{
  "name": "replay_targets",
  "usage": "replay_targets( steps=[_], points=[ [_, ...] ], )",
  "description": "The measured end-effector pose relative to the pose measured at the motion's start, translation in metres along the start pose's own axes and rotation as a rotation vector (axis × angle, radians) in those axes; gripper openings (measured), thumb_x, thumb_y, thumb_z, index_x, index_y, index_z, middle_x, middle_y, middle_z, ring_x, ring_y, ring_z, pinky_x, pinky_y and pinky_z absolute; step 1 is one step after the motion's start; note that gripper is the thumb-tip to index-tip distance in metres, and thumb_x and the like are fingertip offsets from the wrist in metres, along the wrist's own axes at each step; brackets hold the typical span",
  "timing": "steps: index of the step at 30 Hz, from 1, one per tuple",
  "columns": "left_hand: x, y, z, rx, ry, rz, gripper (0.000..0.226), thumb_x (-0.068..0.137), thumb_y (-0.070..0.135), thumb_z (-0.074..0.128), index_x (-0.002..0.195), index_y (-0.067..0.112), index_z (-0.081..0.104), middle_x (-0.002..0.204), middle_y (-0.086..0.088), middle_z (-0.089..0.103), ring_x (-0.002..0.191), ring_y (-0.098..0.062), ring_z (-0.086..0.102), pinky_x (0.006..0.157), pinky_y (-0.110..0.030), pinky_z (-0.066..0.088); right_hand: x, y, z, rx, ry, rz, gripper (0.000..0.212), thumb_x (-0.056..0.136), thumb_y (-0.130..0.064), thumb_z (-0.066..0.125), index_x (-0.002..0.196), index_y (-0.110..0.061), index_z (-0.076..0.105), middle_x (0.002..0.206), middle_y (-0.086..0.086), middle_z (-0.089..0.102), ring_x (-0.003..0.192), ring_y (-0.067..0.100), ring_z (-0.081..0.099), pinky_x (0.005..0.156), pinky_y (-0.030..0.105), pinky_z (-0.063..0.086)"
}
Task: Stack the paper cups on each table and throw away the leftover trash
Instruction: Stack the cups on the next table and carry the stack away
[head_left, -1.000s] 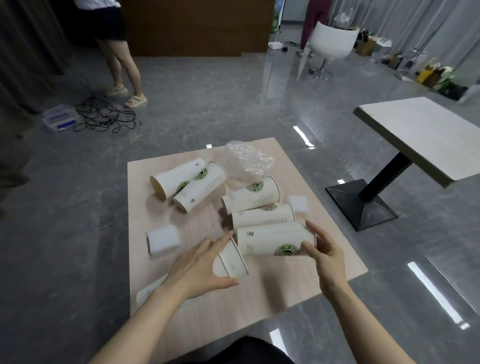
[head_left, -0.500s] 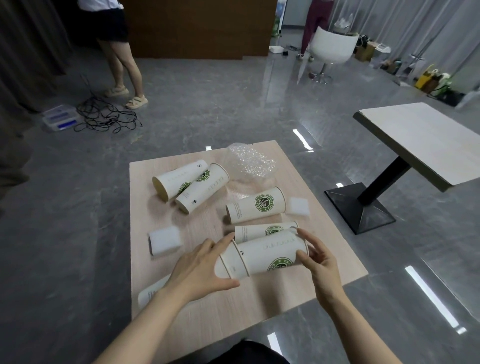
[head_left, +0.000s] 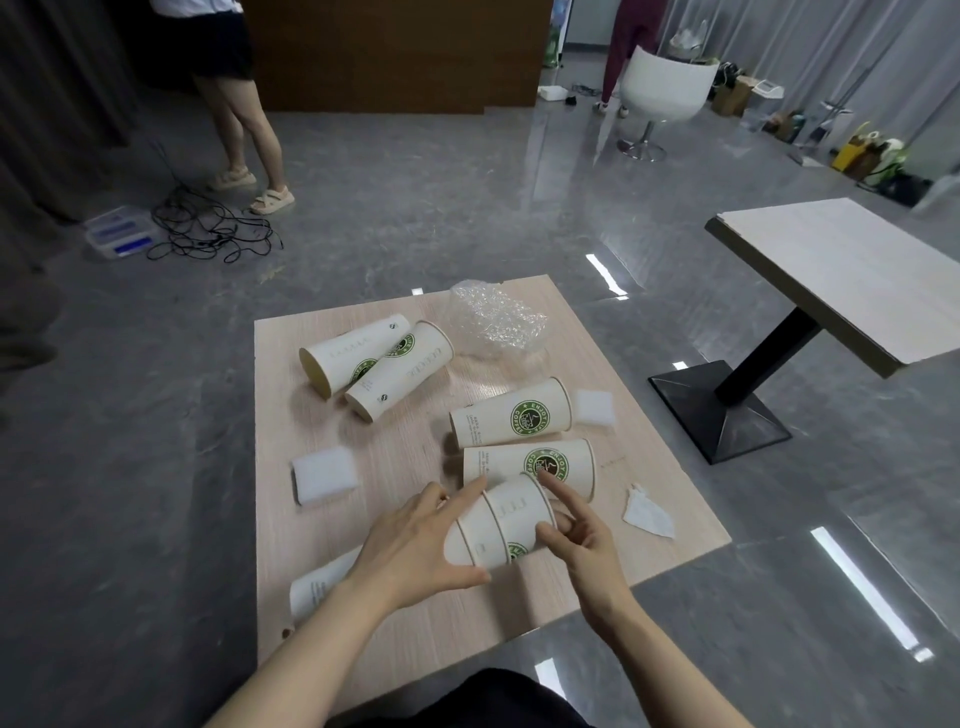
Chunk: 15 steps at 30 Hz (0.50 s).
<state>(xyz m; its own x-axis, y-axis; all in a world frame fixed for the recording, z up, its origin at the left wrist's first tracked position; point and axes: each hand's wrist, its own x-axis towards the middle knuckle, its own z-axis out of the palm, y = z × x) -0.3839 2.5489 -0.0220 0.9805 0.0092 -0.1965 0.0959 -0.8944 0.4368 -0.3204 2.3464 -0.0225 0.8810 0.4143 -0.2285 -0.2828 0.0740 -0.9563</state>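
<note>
Holding nested cups (head_left: 501, 525) above our table's (head_left: 395, 639) near edge | our left hand (head_left: 415, 545) wraps the base end, thumb beneath | our right hand (head_left: 582, 540) pinches the rim end, forefinger out | four cups lie beyond | paper scrap (head_left: 648, 514) to the right

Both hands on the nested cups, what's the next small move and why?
Probably slide the nested cream paper cups, held between left hand and right hand, onto the nearest loose logo cup lying just behind; it and others lie unstacked.
</note>
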Motion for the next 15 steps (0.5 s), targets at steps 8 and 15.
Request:
replay_targets(
  steps=[8, 15],
  points=[
    [0.001, 0.009, -0.002, -0.023, 0.074, 0.030, 0.101, 0.067, 0.079, 0.055, 0.147, 0.052, -0.001, 0.128, 0.016, 0.035, 0.117, -0.008, 0.045, 0.082, -0.027, 0.041, -0.004, -0.002, 0.018, 0.037, -0.113, 0.027, 0.050, 0.084, 0.002, 0.057, 0.130, -0.017, 0.053, 0.091, 0.027, 0.062, 0.083, 0.022, 0.063, 0.081, 0.026, 0.050],
    [0.005, 0.015, -0.003, 0.007, 0.057, 0.077, 0.111, 0.069, 0.070, 0.061, 0.150, 0.041, -0.008, 0.137, 0.013, 0.031, 0.124, -0.010, 0.040, 0.083, -0.026, 0.040, -0.005, 0.001, 0.023, 0.031, -0.194, 0.022, 0.048, 0.088, 0.007, 0.053, 0.131, -0.014, 0.052, 0.086, 0.026, 0.052, 0.087, 0.030, 0.053, 0.089, 0.036, 0.045]
  ],
)
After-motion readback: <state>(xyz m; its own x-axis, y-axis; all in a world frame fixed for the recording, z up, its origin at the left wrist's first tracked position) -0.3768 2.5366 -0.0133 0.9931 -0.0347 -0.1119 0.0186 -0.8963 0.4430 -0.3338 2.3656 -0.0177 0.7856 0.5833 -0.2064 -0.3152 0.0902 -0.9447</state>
